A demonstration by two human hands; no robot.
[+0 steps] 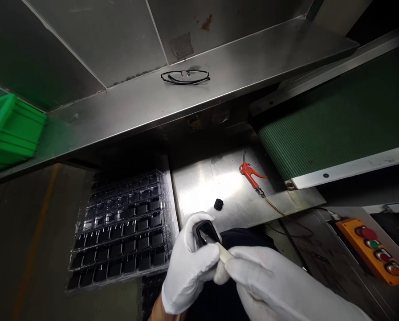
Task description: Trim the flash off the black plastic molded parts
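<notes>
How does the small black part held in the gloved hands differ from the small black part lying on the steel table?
The black hollow part in the left hand is raised, its opening showing, a pale tool tip touching it. The black part on the steel table lies alone, untouched, looking smaller. Both are dark and glossy.

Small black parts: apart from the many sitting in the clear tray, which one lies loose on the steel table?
The lone small black part on the steel table, between the clear tray and the red air gun. Another sits in the gloved left hand, not on the table.
</notes>
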